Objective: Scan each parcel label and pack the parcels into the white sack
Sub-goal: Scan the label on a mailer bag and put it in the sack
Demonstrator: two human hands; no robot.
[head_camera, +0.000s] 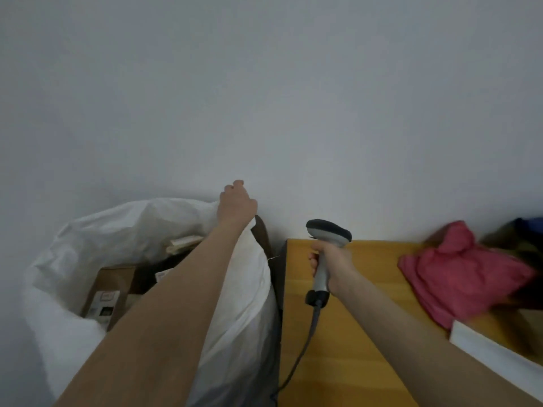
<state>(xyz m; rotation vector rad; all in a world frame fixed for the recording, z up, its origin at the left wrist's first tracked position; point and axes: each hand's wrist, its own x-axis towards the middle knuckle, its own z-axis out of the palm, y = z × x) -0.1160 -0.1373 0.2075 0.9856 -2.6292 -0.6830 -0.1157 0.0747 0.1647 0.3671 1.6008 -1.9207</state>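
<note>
The white sack [88,245] stands open at the lower left against the wall. Inside it lie brown cardboard parcels; one parcel [110,292] shows a white label. My left hand [236,202] reaches across the sack and grips its far right rim, fingers closed on the fabric. My right hand [332,264] holds a grey and black barcode scanner [327,245] upright over the wooden table [352,333], its head pointing left. The scanner's dark cable hangs down to the table's left edge.
A crumpled pink cloth [458,271] lies at the table's right, with dark clothing [517,239] behind it. A white flat item [493,353] sits at the right front. A brown board stands between sack and table. The wall is close behind.
</note>
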